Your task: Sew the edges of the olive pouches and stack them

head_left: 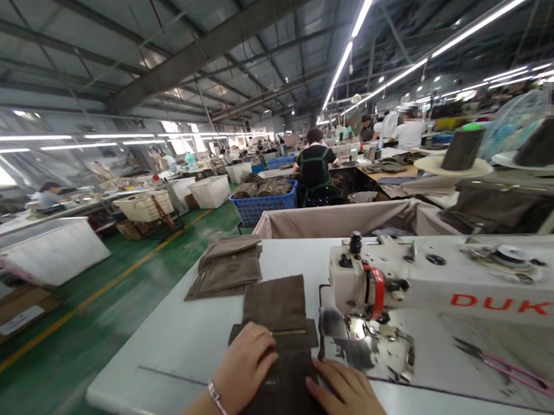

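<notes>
Both hands lie flat, fingers spread, on the brown fabric piece [281, 353] at the worktop's [186, 337] near edge: left hand [246, 367], right hand [350, 394], sewing machine [438, 283] just beside.

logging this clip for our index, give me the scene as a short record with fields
place: workshop hall, white table
left hand: flat on the dark fabric piece, bracelet on the wrist
right hand: flat on the same piece
machine: white sewing machine, right of the fabric
stack: folded brown pieces, far side of the table
others: person in black, seated ahead, back turned
</notes>
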Available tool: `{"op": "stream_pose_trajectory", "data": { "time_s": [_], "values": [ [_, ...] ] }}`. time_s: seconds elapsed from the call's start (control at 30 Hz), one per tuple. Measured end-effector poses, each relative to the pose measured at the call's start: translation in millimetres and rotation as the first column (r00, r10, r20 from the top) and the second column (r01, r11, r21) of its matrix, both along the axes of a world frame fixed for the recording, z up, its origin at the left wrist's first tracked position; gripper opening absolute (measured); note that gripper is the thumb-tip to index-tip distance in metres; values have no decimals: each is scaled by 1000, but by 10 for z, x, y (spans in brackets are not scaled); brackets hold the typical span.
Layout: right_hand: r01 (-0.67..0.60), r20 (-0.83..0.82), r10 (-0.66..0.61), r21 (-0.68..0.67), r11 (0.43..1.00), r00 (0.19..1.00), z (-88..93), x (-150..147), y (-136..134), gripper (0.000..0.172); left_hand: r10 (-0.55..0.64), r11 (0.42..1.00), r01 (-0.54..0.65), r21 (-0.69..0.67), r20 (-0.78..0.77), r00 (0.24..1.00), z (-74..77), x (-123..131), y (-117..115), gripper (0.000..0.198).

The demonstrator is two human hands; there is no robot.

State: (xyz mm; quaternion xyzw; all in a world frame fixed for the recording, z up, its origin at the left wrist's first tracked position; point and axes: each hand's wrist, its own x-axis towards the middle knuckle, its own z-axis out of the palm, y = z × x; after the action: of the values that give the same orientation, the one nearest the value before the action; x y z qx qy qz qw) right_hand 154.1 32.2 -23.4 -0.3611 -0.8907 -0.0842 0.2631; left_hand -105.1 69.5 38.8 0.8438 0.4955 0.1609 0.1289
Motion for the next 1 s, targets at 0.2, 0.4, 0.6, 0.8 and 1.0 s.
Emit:
{"op": "stream_pose_trajectory", "data": {
  "time_s": [0.2, 0.4, 0.6, 0.8, 1.0],
  "values": [
    [33, -94, -55, -220, 975, 994, 136, -151, -134, 40, 4, 1000, -4, -11, 31, 1000, -43, 470, 422, 40],
    [178, -381, -385, -477, 861, 840, 148, -104, -193, 39, -33, 994, 42, -97, 92, 995, 179, 587, 323, 6],
    [79, -475, -290, -414, 907, 831, 686, 74, -193, 9, 116, 829, 251, -501, 591, 798, 626, 538, -88, 31],
    [40, -490, -180, -283, 958, 853, 1115, 182, -255, 7, 315, 763, 306, -569, 741, 593, 735, 543, -300, 33],
    [14, -532, -200, -331, 943, 823, 1200, 180, -308, 7, 433, 756, 262, -599, 759, 485, 690, 593, -370, 33]
  ]
}}
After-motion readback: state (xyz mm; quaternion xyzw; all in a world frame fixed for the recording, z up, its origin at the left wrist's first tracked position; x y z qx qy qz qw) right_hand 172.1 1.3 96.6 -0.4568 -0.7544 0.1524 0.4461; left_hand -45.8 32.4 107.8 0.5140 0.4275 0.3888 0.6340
